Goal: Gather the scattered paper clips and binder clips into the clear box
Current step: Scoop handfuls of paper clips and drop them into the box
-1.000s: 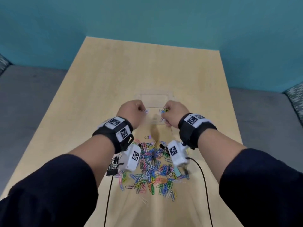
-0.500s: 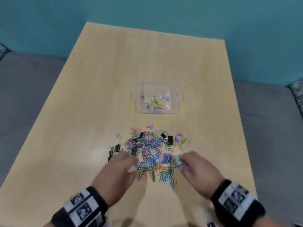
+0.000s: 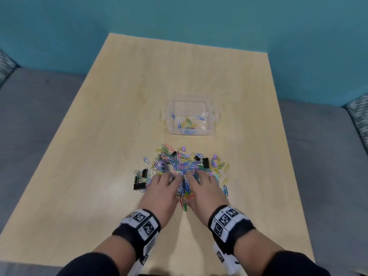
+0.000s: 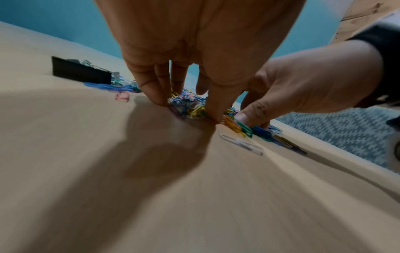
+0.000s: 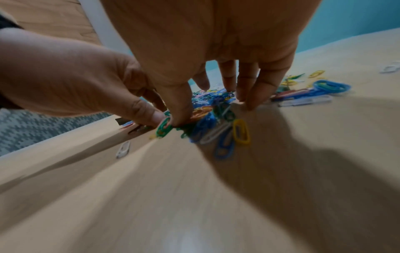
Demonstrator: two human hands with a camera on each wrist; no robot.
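On the table, near edge: both hands are down on one heap of clips.
Paper clips [image 3: 180,166]: one dense, many-coloured heap in front of the person, too many and too tangled to count; a few strays lie at its right fringe and one pale clip lies alone between the wrists.
Binder clips [image 3: 140,181]: at least six black ones show, a cluster of about three at the heap's left edge and about three more in its far half; two small lilac ones lie at the far rim.
Clear box [image 3: 213,124]: one, open-topped, standing beyond the heap and apart from it, mid-table; roughly a dozen paper clips lie on its floor, and no binder clip can be made out inside.
Left hand [image 3: 164,189]: palm down on the near left of the heap, fingers bent with tips and thumb pressed into the clips, raking a bunch rather than lifting it.
Right hand [image 3: 205,188]: mirrors it on the near right, fingers bent, thumb tip beside the left thumb; the clips are bunched between the two hands.
Table [image 3: 99,136]: one light wooden top.
Around: teal wall behind, grey upholstered seating along both sides with patterned cushions at the corners.
In the way: the hands cover the near part of the heap.
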